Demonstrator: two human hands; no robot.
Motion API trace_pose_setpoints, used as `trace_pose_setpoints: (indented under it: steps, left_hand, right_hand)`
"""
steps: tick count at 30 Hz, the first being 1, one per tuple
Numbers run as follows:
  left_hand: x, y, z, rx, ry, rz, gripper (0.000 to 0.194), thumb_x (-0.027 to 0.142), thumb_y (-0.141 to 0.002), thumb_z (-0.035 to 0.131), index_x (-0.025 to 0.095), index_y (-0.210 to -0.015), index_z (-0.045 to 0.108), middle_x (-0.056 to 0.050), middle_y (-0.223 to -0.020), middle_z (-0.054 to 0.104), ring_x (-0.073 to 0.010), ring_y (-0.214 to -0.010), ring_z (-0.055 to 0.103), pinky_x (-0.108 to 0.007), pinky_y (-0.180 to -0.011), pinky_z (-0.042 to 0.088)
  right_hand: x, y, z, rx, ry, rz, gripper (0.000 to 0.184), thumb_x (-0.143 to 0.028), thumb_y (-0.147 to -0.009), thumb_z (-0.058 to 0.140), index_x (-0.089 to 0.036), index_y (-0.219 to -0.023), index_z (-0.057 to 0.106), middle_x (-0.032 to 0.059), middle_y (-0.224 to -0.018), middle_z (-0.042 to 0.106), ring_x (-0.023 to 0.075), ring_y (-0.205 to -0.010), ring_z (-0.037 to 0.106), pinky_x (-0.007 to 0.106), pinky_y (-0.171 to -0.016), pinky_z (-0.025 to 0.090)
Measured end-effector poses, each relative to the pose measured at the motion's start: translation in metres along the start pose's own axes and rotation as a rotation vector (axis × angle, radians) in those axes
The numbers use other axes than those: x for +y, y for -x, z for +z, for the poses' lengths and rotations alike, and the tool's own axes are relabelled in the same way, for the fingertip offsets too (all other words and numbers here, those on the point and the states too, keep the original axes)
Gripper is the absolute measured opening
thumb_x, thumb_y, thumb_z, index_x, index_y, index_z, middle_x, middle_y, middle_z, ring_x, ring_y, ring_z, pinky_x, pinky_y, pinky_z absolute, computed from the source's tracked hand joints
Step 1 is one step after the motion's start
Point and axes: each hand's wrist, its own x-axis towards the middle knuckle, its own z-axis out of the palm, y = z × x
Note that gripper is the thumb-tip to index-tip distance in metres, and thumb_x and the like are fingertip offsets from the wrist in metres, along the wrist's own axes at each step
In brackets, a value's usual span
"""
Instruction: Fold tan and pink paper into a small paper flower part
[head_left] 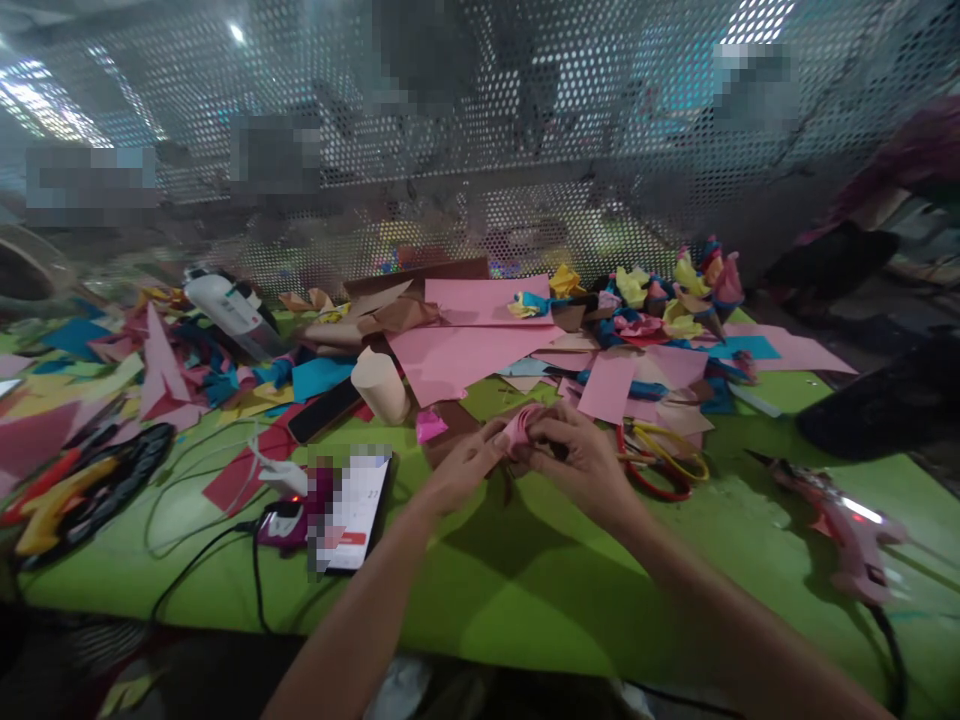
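My left hand (459, 467) and my right hand (581, 459) meet over the green table (540, 590), both pinched on a small folded pink paper piece (520, 428). The paper sits between my fingertips, partly hidden by them. Just behind it lie a brown paper strip (454, 417) and a small magenta scrap (429, 424).
Pink sheets (465, 350) and coloured paper scraps cover the far table. Folded paper shapes (675, 290) pile at back right. Scissors (660, 460) lie right of my hands, a pink glue gun (847, 530) at right, a phone (352, 510) with cables at left, a paper roll (380, 385) behind.
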Motion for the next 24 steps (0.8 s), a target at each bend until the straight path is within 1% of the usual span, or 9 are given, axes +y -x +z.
trace_pose_setpoints:
  steps: [2,4,5,8,10,14,16,19,24]
  left_hand:
    - [0.001,-0.002,-0.003,0.041,-0.065,-0.038,0.060,0.065,-0.090,0.045,0.021,-0.129,0.060,-0.011,-0.128,0.066,-0.0294,-0.122,0.057,-0.039,-0.103,0.042]
    - [0.002,-0.004,-0.007,0.073,-0.169,-0.069,0.053,0.061,-0.089,0.048,0.021,-0.123,0.059,-0.009,-0.118,0.069,-0.0284,-0.112,0.061,-0.040,-0.098,0.044]
    - [0.002,-0.006,-0.008,0.083,-0.225,-0.071,0.047,0.056,-0.088,0.052,0.022,-0.121,0.058,-0.008,-0.113,0.070,-0.0275,-0.106,0.063,-0.040,-0.095,0.046]
    - [0.001,-0.008,-0.008,0.098,-0.374,-0.023,0.039,0.036,-0.085,0.060,0.022,-0.121,0.052,-0.008,-0.111,0.071,-0.0269,-0.101,0.065,-0.038,-0.088,0.048]
    - [0.000,-0.008,-0.003,0.098,-0.502,0.014,0.036,0.027,-0.085,0.059,0.019,-0.119,0.053,-0.012,-0.114,0.069,-0.0287,-0.103,0.065,-0.039,-0.087,0.049]
    - [-0.007,-0.008,0.008,0.062,-0.815,0.057,0.045,0.021,-0.082,0.059,0.015,-0.126,0.054,-0.018,-0.126,0.061,-0.0334,-0.111,0.061,-0.042,-0.091,0.049]
    - [-0.010,-0.009,0.012,0.057,-0.901,0.098,0.049,0.024,-0.082,0.062,0.015,-0.129,0.055,-0.018,-0.126,0.061,-0.0349,-0.114,0.059,-0.045,-0.093,0.048]
    - [-0.014,-0.011,0.015,0.082,-0.941,0.155,0.052,0.030,-0.080,0.068,0.016,-0.129,0.057,-0.017,-0.126,0.062,-0.0357,-0.116,0.057,-0.049,-0.097,0.046]
    - [-0.016,-0.012,0.015,0.145,-0.879,0.264,0.050,0.041,-0.081,0.070,0.012,-0.121,0.063,-0.022,-0.128,0.061,-0.0395,-0.122,0.053,-0.052,-0.105,0.040]
  right_hand:
    - [0.003,-0.003,-0.010,0.078,-0.009,0.059,0.021,-0.032,-0.086,0.065,-0.022,-0.070,0.058,0.0014,-0.076,0.052,0.0185,-0.074,0.052,0.029,-0.064,0.043]
    - [0.009,-0.005,-0.023,0.074,-0.017,0.116,0.024,-0.033,-0.085,0.063,-0.022,-0.067,0.053,0.0004,-0.075,0.050,0.0182,-0.073,0.051,0.029,-0.064,0.042]
    - [0.014,-0.006,-0.030,0.030,-0.017,0.136,0.024,-0.033,-0.085,0.061,-0.021,-0.067,0.052,0.0001,-0.074,0.051,0.0180,-0.072,0.051,0.029,-0.063,0.042]
    - [0.027,-0.007,-0.043,-0.281,0.036,0.191,0.022,-0.034,-0.085,0.060,-0.021,-0.067,0.058,-0.0006,-0.067,0.056,0.0170,-0.064,0.053,0.028,-0.057,0.041]
    - [0.034,-0.006,-0.046,-0.360,0.166,0.156,0.016,-0.037,-0.083,0.065,-0.022,-0.077,0.067,0.0014,-0.072,0.064,0.0188,-0.065,0.058,0.028,-0.057,0.044]
    - [0.036,-0.010,-0.043,-0.120,0.434,0.093,0.026,-0.038,-0.086,0.063,-0.020,-0.103,0.071,0.0092,-0.093,0.071,0.0210,-0.067,0.063,0.033,-0.060,0.049]
    - [0.027,-0.019,-0.036,-0.087,0.453,0.044,0.028,-0.037,-0.089,0.059,-0.019,-0.109,0.070,0.0109,-0.097,0.070,0.0213,-0.068,0.064,0.034,-0.062,0.051]
    - [0.005,-0.046,-0.011,-0.203,0.421,-0.085,0.034,-0.036,-0.089,0.061,-0.020,-0.118,0.066,0.0123,-0.108,0.070,0.0266,-0.091,0.067,0.038,-0.076,0.054]
    - [-0.026,-0.111,0.067,-0.406,0.424,-0.238,0.068,-0.035,-0.078,0.075,-0.019,-0.140,0.051,0.0154,-0.138,0.057,0.0332,-0.124,0.054,0.049,-0.103,0.045]
